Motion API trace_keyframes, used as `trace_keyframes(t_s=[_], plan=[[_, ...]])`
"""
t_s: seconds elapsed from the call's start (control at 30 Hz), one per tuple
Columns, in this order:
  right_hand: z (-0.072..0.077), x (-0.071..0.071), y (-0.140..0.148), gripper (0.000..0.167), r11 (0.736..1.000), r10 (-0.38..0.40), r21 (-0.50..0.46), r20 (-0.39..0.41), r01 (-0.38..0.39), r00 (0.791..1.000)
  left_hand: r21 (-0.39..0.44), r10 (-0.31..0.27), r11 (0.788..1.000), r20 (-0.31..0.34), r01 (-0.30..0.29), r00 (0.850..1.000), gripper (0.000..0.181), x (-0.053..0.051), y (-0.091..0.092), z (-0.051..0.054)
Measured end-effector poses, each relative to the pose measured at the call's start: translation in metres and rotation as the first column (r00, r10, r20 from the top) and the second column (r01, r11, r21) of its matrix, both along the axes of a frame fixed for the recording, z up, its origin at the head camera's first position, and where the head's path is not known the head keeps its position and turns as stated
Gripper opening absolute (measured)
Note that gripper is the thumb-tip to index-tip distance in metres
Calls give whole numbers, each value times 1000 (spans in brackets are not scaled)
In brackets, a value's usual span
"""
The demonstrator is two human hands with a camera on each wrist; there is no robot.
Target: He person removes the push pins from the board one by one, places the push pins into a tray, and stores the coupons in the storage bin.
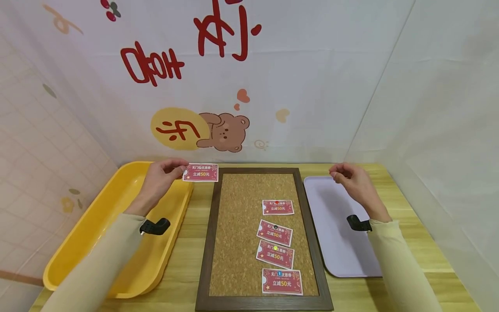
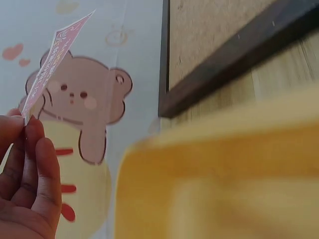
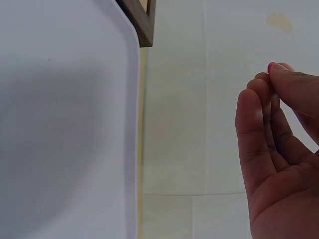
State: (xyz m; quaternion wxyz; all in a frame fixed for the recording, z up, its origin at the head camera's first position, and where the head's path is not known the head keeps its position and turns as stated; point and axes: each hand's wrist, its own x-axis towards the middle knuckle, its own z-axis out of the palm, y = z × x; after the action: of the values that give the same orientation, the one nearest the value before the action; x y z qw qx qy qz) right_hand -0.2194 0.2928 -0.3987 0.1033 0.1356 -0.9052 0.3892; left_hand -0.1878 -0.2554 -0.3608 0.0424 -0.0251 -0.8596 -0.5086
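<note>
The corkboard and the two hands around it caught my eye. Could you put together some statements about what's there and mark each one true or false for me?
1. The left hand pinches a coupon. True.
2. On the corkboard, the coupon nearest the person has a blue pin. True.
3. Three coupons are on the corkboard. False: there are four.
4. The right hand pinches a small pink thing between its fingers. True.
5. The yellow tray stands to the right of the corkboard. False: the yellow tray is on the left; the lilac tray is on the right.
</note>
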Motion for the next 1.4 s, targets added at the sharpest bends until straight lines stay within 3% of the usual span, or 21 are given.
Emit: trace_keyframes(t_s=[0.3,0.5,0.7,0.9,1.07,1.4], plan=[[-21,-7,10,9,1000,-14,-4,20,14,1000,-66,56,996,28,-54,998,38,5,-32,-18],[-30,-7,14,10,999,6,31,70,-8,998,-20,32,999,31,-31,999,40,9,-57,-30],[-36,-11,15,13,995,27,86,160,-42,987,14,35,999,76,-36,997,42,11,-78,-42],[-39,-14,12,11,988,43,140,172,-67,984,13,56,998,109,-58,992,44,11,-95,-54],[-44,-14,12,6,986,87,125,205,-114,975,-27,75,997,137,-72,988,44,13,-105,-61],[-51,-17,13,6,976,152,120,223,-182,963,-4,42,999,194,-42,980,42,11,-108,-67]])
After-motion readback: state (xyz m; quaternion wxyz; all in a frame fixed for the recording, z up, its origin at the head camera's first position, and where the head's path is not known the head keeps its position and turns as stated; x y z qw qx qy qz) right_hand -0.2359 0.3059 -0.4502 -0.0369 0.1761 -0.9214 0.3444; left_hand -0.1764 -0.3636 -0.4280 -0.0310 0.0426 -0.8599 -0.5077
